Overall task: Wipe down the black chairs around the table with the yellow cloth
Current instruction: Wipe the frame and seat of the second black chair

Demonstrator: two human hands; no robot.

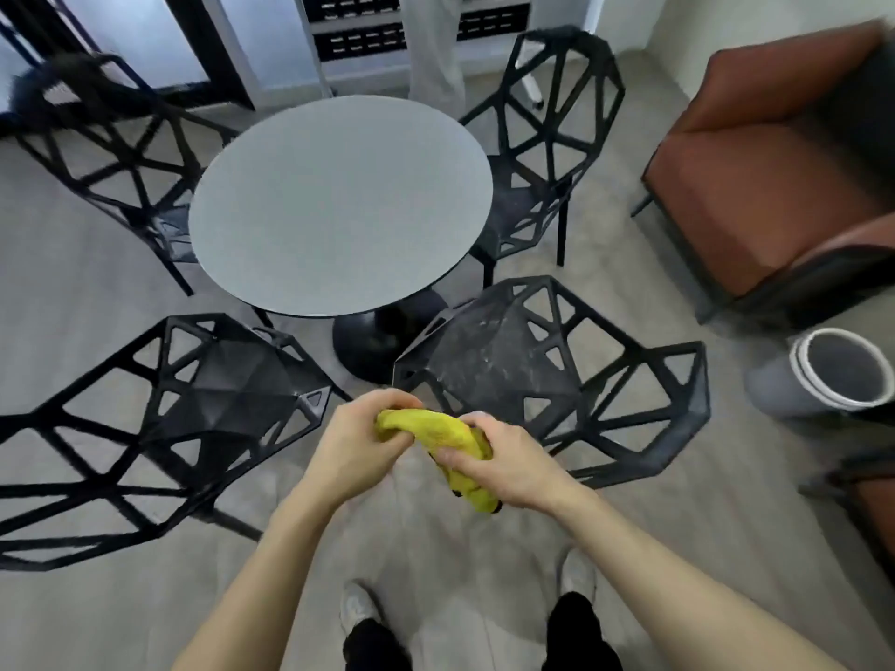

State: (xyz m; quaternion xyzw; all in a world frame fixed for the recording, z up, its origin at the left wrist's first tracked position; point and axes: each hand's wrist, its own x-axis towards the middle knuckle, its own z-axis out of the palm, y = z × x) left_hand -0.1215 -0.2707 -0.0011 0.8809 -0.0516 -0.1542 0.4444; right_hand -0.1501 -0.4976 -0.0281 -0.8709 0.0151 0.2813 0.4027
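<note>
Head view looks down on four black lattice chairs ringing a round grey table (339, 201): going left to right, the far-left chair (121, 157) at ten o'clock of the tabletop, the near-left chair (193, 404) at seven, the near-right chair (542, 375) at five, its seat showing pale dusty smears, and the far-right chair (547, 152) at two. Below the table, the left hand (358, 452) grips one end of the yellow cloth (450, 438), fingers curled round it, and the right hand (508, 467) clutches the other end, with the bunched cloth hanging below it. Neither hand touches a chair. The cloth looks light, soft and limp; it will likely wipe best wadded in one palm, pressed flat along the struts. Farther right stand a rust-coloured armchair (765, 167) and a grey bin (818, 375).
</note>
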